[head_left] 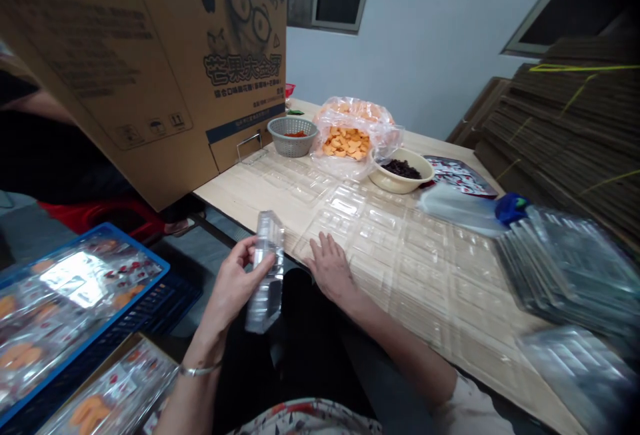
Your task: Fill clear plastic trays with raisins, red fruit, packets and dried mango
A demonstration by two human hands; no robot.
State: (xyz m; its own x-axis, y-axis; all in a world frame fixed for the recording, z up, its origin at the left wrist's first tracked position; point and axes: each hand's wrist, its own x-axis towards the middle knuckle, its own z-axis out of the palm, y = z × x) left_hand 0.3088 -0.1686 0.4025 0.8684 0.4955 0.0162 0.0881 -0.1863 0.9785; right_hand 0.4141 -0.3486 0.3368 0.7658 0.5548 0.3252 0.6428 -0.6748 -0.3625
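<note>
left hand (239, 276): pinching clear trays (265, 303) just off table (291, 213) edge | right hand (331, 271): unclenched, palm down, by laid-out trays (373, 238) | advice: grip lightly, likely dents; align rims

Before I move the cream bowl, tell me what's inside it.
Inside the cream bowl lies a heap of small dark pieces, too indistinct to identify. The heap and the bowl's near wall hide its bottom, so anything beneath the pieces can't be seen.

Open air above transparent trays (373, 235); tall carton (150, 81) blocks left, plastic stack (565, 268) crowds right.
</note>
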